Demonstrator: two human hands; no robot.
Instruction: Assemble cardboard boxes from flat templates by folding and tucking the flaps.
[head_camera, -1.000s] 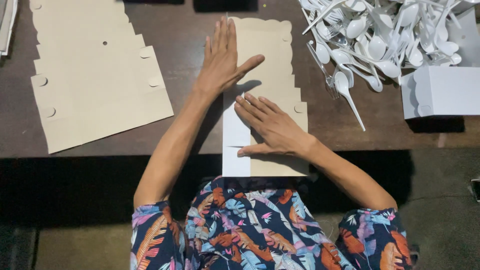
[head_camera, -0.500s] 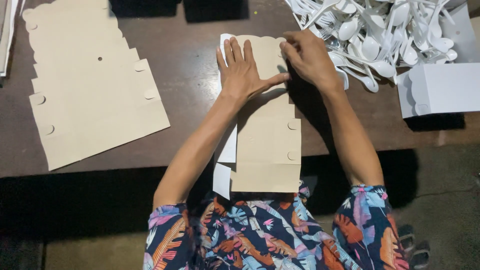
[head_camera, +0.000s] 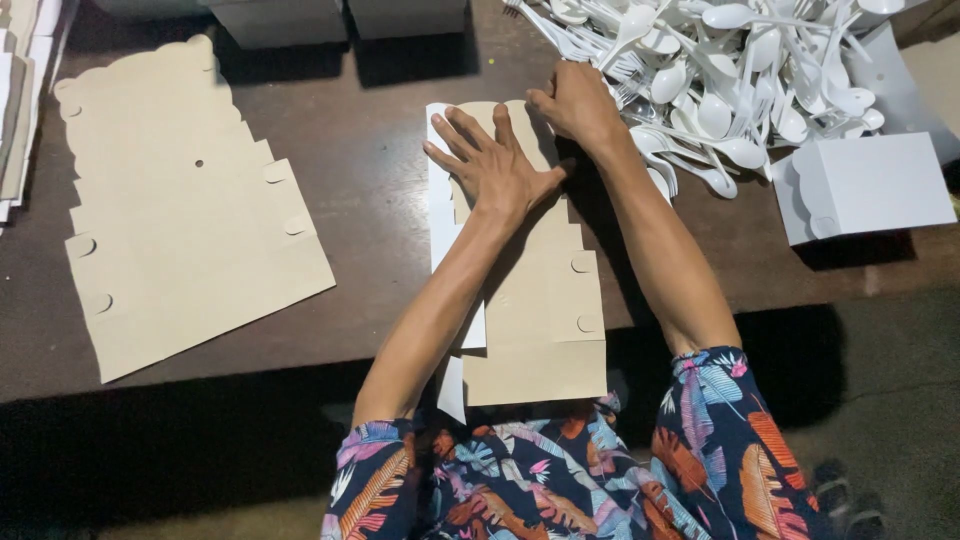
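Observation:
A long tan cardboard box blank (head_camera: 540, 310) lies flat on the dark table (head_camera: 380, 200) in front of me, its white inner side showing along the left edge. My left hand (head_camera: 492, 165) presses flat on its far half with fingers spread. My right hand (head_camera: 575, 103) rests at the blank's far right corner, fingers curled against the edge, just beside the spoon pile.
A stack of flat tan blanks (head_camera: 170, 210) lies to the left. A heap of white plastic spoons (head_camera: 730, 70) fills the far right, with a folded white box (head_camera: 865, 185) below it. Grey boxes (head_camera: 340, 20) stand along the far edge.
The folded blank now lies flat and tan side up. My right hand moved from its near end to the far right corner; my left hand stayed pressed on the far half.

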